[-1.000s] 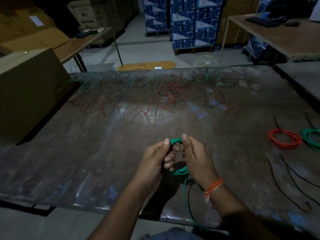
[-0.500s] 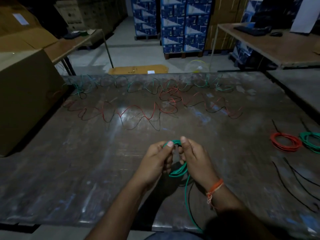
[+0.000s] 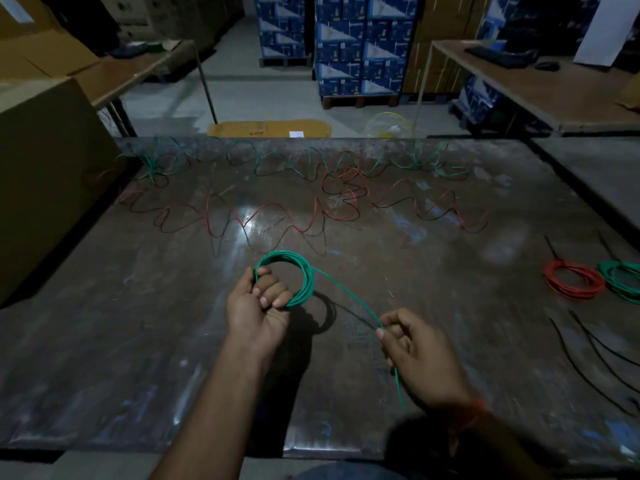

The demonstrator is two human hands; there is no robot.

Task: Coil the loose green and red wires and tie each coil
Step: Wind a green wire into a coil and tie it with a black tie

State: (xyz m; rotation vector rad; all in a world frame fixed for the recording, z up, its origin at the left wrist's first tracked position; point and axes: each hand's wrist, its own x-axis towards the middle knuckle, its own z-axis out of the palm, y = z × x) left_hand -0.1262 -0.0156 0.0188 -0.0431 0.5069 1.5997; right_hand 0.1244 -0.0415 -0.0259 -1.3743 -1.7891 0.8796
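My left hand (image 3: 258,306) grips a green wire coil (image 3: 306,278) above the middle of the metal table (image 3: 104,341). A loose tail of that green wire (image 3: 346,296) runs down and right to my right hand (image 3: 415,355), which pinches it; the end hangs below the hand. Loose red wire (image 3: 277,211) lies in waves across the table's middle. Loose green wire (image 3: 277,161) snakes along the far edge. At the right sit a finished red coil (image 3: 571,280) and a finished green coil (image 3: 621,278).
Several thin black ties (image 3: 595,358) lie near the right front of the table. A large cardboard box (image 3: 45,174) stands at the table's left edge. Other tables, stacked blue cartons (image 3: 360,43) and a flat cardboard piece (image 3: 266,128) lie beyond.
My hands were together on the green coil; now my right hand has pulled away to the right, drawing the wire's tail out, while my left hand keeps the coil.
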